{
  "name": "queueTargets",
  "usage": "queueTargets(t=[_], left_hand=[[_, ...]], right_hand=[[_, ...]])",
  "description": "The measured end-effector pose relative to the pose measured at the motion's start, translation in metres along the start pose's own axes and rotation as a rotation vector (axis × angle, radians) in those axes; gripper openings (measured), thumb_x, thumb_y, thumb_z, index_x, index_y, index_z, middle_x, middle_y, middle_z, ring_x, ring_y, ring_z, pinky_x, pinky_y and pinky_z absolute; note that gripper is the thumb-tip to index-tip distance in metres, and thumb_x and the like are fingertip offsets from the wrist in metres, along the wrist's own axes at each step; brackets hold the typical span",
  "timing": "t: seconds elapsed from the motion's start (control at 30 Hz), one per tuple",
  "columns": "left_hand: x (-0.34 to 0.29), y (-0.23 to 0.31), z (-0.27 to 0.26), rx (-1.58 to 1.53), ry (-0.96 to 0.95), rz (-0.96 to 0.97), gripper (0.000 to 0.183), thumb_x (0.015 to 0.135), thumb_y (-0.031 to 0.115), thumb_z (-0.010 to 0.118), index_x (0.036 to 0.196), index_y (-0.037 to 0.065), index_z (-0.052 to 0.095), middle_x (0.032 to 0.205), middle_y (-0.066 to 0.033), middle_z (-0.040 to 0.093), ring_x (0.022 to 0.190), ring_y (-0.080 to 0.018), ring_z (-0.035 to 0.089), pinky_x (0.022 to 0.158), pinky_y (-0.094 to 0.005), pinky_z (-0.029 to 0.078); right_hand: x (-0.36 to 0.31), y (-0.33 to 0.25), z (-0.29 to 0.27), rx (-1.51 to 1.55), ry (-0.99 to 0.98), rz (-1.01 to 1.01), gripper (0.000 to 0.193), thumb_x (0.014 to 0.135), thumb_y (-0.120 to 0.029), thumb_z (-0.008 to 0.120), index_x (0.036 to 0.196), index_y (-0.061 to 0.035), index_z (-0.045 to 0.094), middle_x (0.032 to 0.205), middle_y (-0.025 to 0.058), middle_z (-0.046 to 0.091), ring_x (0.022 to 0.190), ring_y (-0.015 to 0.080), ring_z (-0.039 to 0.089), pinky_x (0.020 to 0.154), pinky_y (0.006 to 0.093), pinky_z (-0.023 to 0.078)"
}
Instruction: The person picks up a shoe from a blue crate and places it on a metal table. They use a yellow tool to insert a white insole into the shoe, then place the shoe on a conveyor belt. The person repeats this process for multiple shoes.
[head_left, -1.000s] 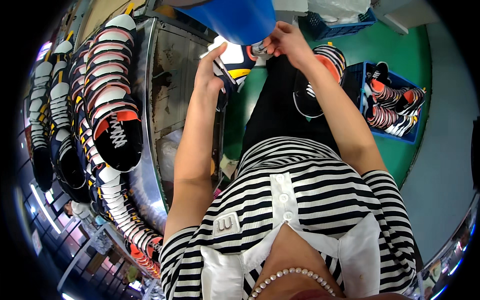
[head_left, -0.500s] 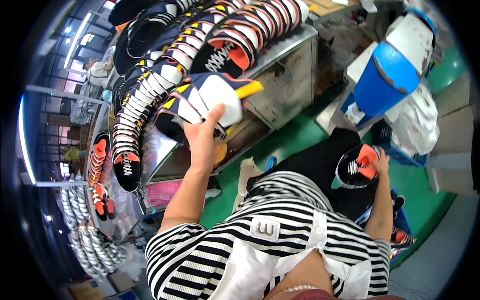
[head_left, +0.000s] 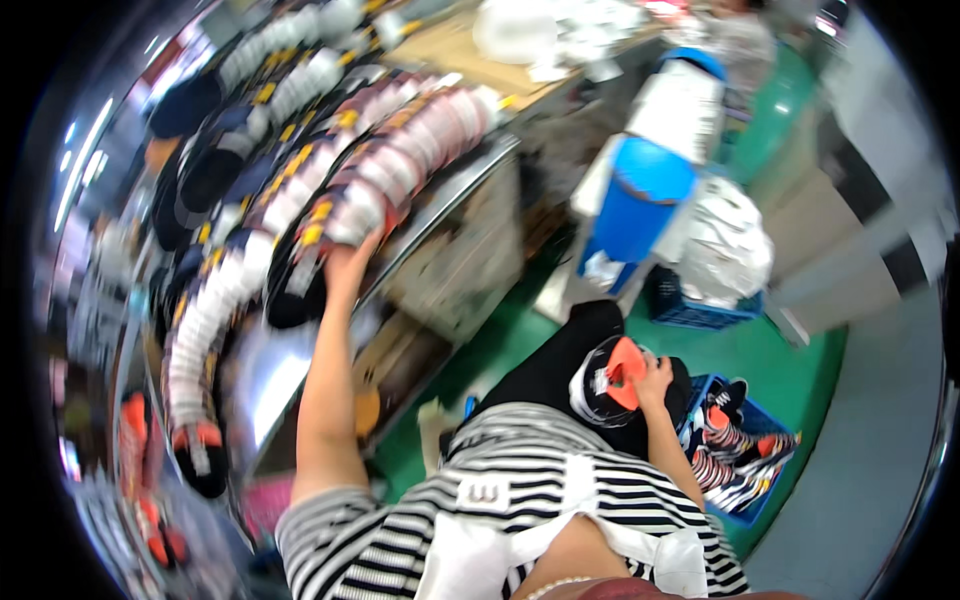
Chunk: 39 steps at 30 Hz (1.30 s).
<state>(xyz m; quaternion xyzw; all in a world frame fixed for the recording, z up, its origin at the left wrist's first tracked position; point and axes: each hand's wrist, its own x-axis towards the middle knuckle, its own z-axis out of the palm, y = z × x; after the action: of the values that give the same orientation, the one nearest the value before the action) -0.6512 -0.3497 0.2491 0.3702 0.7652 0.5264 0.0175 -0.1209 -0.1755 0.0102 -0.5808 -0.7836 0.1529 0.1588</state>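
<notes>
Shoes (head_left: 415, 150) in navy, white, yellow and coral, nested in long rows, lie on a metal-edged tabletop (head_left: 450, 203) around and beyond the left grip (head_left: 352, 255). That grip, at the end of an outstretched arm, is at the near end of one row, against a white part; blur hides its fingers, so whether it is wide or closed cannot be told. The right grip (head_left: 655, 380) holds a black shoe (head_left: 600, 385) by its coral-lined opening, just to its left, over the person's lap. Beyond the right grip stands a blue-and-white machine (head_left: 640, 205); below and right of it, a blue crate (head_left: 738, 516) contains more shoes.
</notes>
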Motion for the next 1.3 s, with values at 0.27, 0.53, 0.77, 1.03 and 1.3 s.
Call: queueTargets(t=[0.27, 0.53, 0.77, 1.03, 1.3], left_hand=[[-0.045, -0.024, -0.027, 0.115, 0.303, 0.247, 0.053, 0.08, 0.017, 0.07, 0.122, -0.006, 0.048, 0.128, -0.0218, 0.046, 0.119, -0.032, 0.043, 0.103, -0.0381, 0.031], [-0.197, 0.192, 0.1, -0.67, -0.847, -0.077, 0.026, 0.09, 0.019, 0.056, 0.11, 0.003, 0.056, 0.106, -0.0068, 0.057, 0.09, -0.014, 0.056, 0.081, -0.0269, 0.045], [-0.167, 0.157, 0.188, -0.904, -0.798, -0.738, 0.039, 0.093, 0.038, 0.052, 0.108, 0.003, 0.058, 0.091, -0.0023, 0.063, 0.085, -0.0123, 0.06, 0.075, -0.0268, 0.046], [-0.138, 0.104, 0.17, -0.895, -0.753, -0.857, 0.038, 0.09, 0.03, 0.06, 0.118, 0.008, 0.05, 0.107, -0.0066, 0.063, 0.097, -0.0193, 0.061, 0.082, -0.0316, 0.049], [-0.086, 0.097, 0.182, -0.512, -0.73, -0.556, 0.042, 0.088, 0.037, 0.062, 0.109, 0.001, 0.06, 0.097, -0.0036, 0.063, 0.084, -0.0111, 0.059, 0.073, -0.0247, 0.046]], right_hand=[[-0.006, -0.058, -0.087, 0.522, 0.201, 0.071, 0.038, 0.071, -0.012, 0.071, 0.107, -0.0094, 0.058, 0.124, 0.0187, 0.047, 0.113, 0.0397, 0.048, 0.094, 0.0395, 0.042], [0.011, -0.131, -0.152, 0.614, 0.46, -0.002, 0.068, 0.066, -0.009, 0.074, 0.124, -0.0035, 0.039, 0.124, 0.0228, 0.038, 0.118, 0.0404, 0.041, 0.101, 0.0402, 0.036], [0.003, -0.198, -0.13, 0.831, 0.026, -0.32, 0.098, 0.071, -0.034, 0.077, 0.141, -0.0036, 0.016, 0.137, 0.0237, 0.026, 0.126, 0.0366, 0.033, 0.105, 0.0428, 0.031], [0.049, -0.187, -0.06, 1.173, 0.149, 0.134, 0.006, 0.088, -0.009, 0.056, 0.092, -0.0047, 0.056, 0.086, 0.0016, 0.058, 0.081, 0.0128, 0.053, 0.076, 0.027, 0.044], [0.053, -0.201, -0.085, 0.973, 0.048, 0.09, 0.044, 0.071, -0.033, 0.078, 0.096, -0.0027, 0.06, 0.081, 0.01, 0.064, 0.073, 0.0182, 0.062, 0.068, 0.0287, 0.048]])
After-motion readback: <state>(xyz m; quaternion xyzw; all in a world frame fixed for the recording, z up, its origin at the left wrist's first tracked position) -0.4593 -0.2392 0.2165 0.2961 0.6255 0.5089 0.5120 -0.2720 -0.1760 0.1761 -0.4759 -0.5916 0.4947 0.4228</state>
